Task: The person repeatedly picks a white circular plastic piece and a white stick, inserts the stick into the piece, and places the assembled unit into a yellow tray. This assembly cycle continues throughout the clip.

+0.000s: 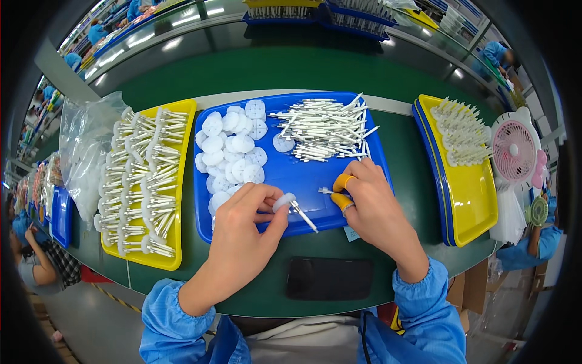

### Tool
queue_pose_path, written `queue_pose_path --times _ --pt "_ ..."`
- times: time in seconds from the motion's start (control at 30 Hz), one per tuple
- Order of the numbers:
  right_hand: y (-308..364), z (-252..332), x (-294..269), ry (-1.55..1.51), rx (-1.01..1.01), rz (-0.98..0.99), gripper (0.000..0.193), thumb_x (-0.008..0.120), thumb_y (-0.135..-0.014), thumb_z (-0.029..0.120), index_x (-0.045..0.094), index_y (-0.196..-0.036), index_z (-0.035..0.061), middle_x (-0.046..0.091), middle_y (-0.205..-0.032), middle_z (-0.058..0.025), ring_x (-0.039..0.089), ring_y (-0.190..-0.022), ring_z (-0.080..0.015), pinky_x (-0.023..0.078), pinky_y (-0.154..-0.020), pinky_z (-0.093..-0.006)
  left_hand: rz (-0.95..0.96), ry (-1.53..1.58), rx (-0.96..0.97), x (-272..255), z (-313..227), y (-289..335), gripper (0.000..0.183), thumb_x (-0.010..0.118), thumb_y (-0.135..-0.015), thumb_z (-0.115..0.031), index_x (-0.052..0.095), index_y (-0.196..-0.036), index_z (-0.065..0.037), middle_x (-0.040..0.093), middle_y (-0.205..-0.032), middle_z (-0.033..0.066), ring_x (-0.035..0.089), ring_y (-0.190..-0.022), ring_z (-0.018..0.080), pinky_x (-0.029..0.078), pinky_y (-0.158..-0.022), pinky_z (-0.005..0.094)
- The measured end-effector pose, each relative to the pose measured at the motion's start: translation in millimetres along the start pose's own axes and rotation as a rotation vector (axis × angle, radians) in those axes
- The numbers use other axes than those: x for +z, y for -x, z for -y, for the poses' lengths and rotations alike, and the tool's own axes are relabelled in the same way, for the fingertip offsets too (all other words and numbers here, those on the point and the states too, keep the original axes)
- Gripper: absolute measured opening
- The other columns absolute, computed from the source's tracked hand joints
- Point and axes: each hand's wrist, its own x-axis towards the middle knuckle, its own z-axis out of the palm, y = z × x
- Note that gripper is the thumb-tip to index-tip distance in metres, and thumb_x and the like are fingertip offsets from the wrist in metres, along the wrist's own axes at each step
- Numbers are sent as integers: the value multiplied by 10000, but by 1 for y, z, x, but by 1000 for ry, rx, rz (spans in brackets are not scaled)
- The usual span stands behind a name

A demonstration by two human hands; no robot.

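Currently, the left hand (245,227) is at the near side of the blue tray (291,177), fingers pinching a white disc (280,203). A white rod (305,218) projects from it, long axis slanting rightward and nearward, free end at the tray's near rim. Right hand (379,209), at the tray's right part: orange-covered fingers pressed together on a small pale piece (324,190). Loose discs (236,144) occupy the tray's left side.
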Motion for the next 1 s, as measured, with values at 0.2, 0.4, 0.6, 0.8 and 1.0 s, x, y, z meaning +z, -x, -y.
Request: queue_pose_path --times 0.2,0.4,0.6,0.8,1.0 --pt "5 29 -10 -488 87 41 295 714 -836 -94 765 -1124 -62 664 -1001 -167 619 -960 -376 505 -818 -454 19 9 23 -2 2 -1 140 762 -988 33 741 -1126 37 721 -1051 95 741 -902 146 661 -749 297" --pt "9 36 -8 -488 -104 70 392 699 -777 -109 768 -1161 -70 612 -972 -167 584 -917 -372 497 -798 -449 39 2 82 0 -3 -1 174 723 -972 79 742 -1137 28 689 -1087 99 731 -924 164 672 -754 296" --pt "10 28 -8 -405 -156 90 469 698 -718 -100 767 -1181 -75 578 -936 -159 568 -926 -356 491 -835 -448 33 -38 109 2 -2 0 198 730 -949 93 748 -1132 22 688 -1069 101 729 -911 169 692 -768 310" --pt "9 23 -6 -311 -140 86 468 703 -707 -86 765 -1171 -81 587 -949 -157 584 -958 -351 493 -849 -452 14 -56 70 5 -1 0 180 804 -931 61 743 -1099 35 738 -1017 97 753 -866 142 698 -766 314" --pt "9 31 -8 -298 -142 78 460 705 -706 -79 760 -1163 -80 582 -943 -150 579 -951 -345 484 -856 -448 8 -51 6 5 0 0 156 824 -933 48 716 -1046 47 765 -973 93 763 -846 113 697 -753 315"
